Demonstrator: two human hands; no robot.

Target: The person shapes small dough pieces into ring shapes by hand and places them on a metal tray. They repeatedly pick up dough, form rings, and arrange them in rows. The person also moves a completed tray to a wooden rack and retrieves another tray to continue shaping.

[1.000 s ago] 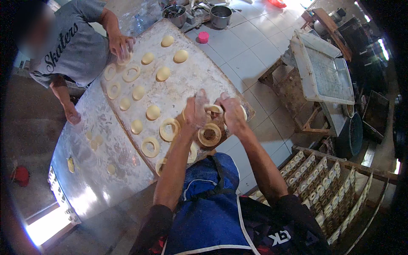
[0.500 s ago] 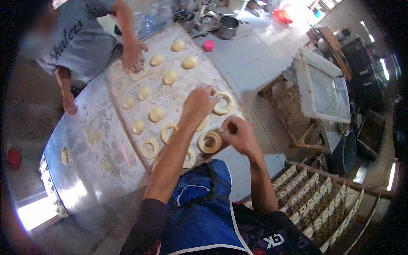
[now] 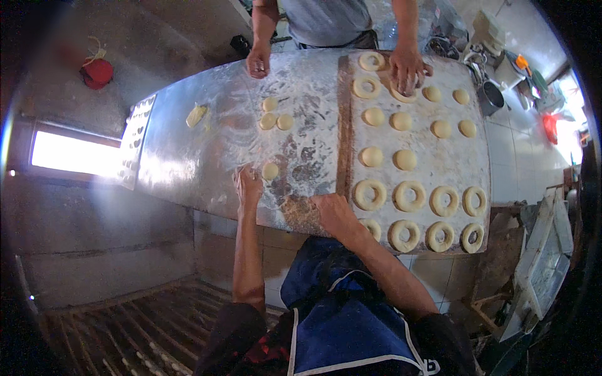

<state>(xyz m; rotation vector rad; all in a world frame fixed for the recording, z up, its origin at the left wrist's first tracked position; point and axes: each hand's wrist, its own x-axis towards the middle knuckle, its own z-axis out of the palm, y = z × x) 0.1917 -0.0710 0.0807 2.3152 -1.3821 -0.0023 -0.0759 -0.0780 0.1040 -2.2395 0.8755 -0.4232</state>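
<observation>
On the metal table point(image 3: 219, 156), my left hand point(image 3: 249, 183) reaches in beside a pale dough ball point(image 3: 270, 171), fingers apart and close to its left side. My right hand point(image 3: 333, 212) is closed at the near side, by a tan, rough-textured patch point(image 3: 301, 214) and the board's left edge. Whatever its fingers hold, if anything, is hidden. Three more dough balls point(image 3: 268, 120) lie together farther back. The floured wooden board point(image 3: 426, 172) carries several dough rings point(image 3: 410, 196) in two near rows, with round dough balls point(image 3: 404, 160) behind them.
Across the table, a co-worker's hand point(image 3: 407, 69) presses a dough ring at the board's far side; their other hand point(image 3: 258, 61) hangs over the metal. A yellowish dough scrap point(image 3: 196, 116) lies left. A white tray point(image 3: 544, 263) stands right, a slatted rack point(image 3: 138, 326) lower left.
My view has swung left. Both hands have left the dough rings at the board's near right and are now over by the metal table. The rings there lie in rows.
</observation>
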